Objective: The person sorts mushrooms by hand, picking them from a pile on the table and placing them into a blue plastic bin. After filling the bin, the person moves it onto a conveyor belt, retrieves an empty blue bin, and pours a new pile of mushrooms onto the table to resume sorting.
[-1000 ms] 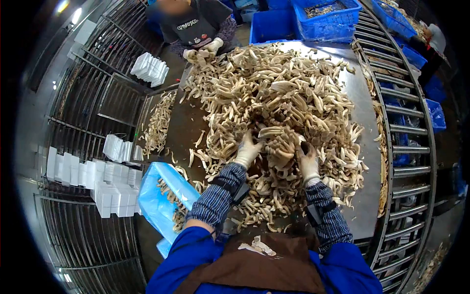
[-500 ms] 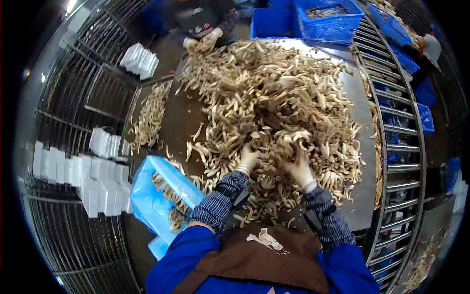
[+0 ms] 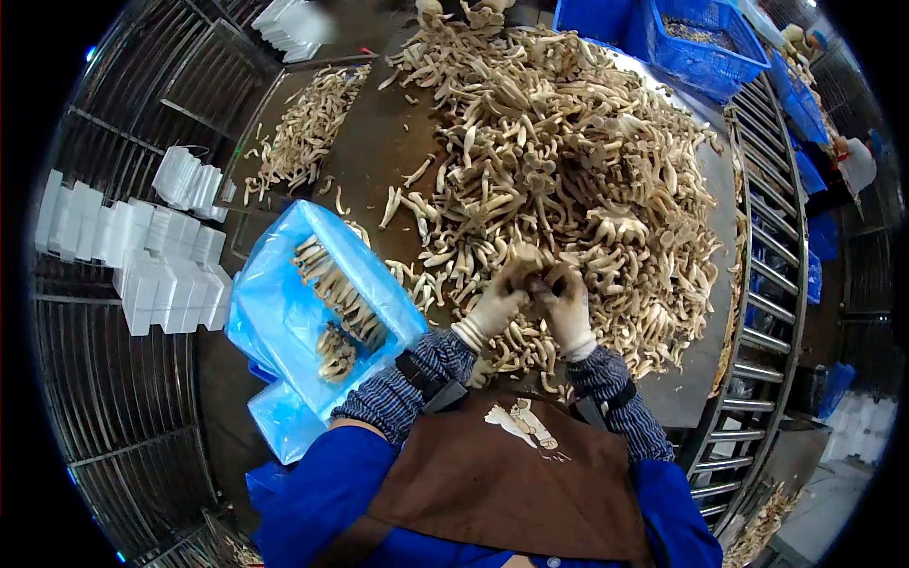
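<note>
A large heap of pale brown-capped mushrooms point(image 3: 530, 151) covers the metal table. Over its near edge, my two gloved hands are close together, fingertips meeting. My left hand point(image 3: 505, 301) is closed on a mushroom point(image 3: 524, 257) whose pale end shows above the fingers. Beside it, my right hand point(image 3: 568, 308) has its fingers curled in a pinch at the same spot; what lies in them is hidden. To the left of my left forearm stands a box lined with a blue plastic bag point(image 3: 275, 293). Mushrooms point(image 3: 339, 293) lie in it in a row, with a smaller clump beside them.
A roller conveyor point(image 3: 772, 256) runs along the right side. Blue crates point(image 3: 710, 43) stand at the back right. Stacked white foam trays point(image 3: 156, 256) are at left, near a side tray of loose mushrooms point(image 3: 308, 133). Across the table, another person's gloved hands point(image 3: 464, 11) show.
My hands have come together from apart in the heap and drawn nearer my body, the left closing on a mushroom. The camera view has tilted, so the surroundings sit differently.
</note>
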